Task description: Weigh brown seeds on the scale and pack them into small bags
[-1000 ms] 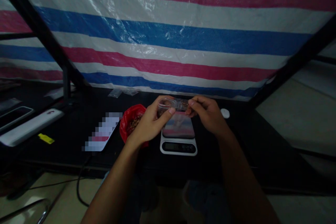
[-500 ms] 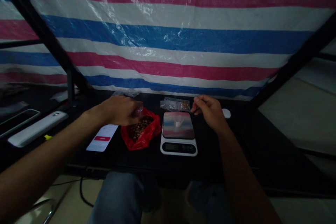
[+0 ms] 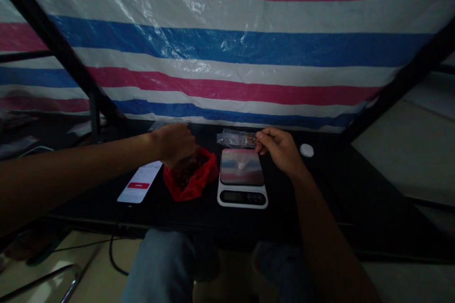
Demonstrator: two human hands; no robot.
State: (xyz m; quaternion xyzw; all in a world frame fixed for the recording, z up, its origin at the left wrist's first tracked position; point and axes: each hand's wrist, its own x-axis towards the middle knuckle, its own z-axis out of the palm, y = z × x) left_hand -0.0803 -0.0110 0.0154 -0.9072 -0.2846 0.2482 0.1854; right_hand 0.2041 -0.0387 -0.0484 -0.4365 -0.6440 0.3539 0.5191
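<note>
Two hands work here: my left hand [image 3: 174, 144] sits in the mouth of the red plastic bag [image 3: 201, 182], fingers hidden, grip unknown. My right hand [image 3: 279, 149] pinches closed against the small clear bag [image 3: 234, 139], which already holds brown pieces [image 3: 250, 140], beside the digital scale [image 3: 241, 197].

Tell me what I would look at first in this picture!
A big tarp with pink, white and blue stripes hangs across the back, behind the black table. In front of it, the left hand reaches into a bright red plastic bag, right beside a digital kitchen scale.
</note>
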